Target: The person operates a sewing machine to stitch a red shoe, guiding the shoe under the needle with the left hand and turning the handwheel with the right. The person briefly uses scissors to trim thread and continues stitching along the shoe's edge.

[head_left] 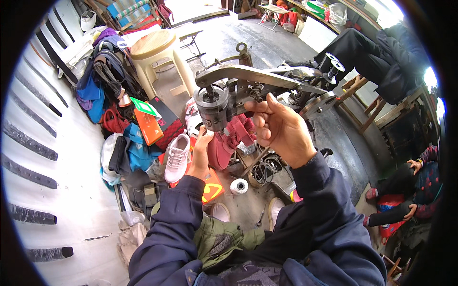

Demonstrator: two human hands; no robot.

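A dark metal shoe-sewing machine [213,106] with a round head and long lever stands before me. My left hand [200,155] is just below the head, holding a red shoe [224,148] with straps, its fingers partly hidden. My right hand [279,131] is raised at the spring and screw [256,92] under the lever, fingers curled and apart. A pink-white sneaker [176,159] lies left of my left hand. Below are a white thread cone [238,186] and an orange box [213,189].
A plastic stool [153,45] stands behind, beside piled bags [107,71] and an orange shoebox [148,126]. At right are spools [331,64], a dark-clothed person [391,66] and a seated person [415,186] with hands on legs. A white panel [71,181] runs along the left.
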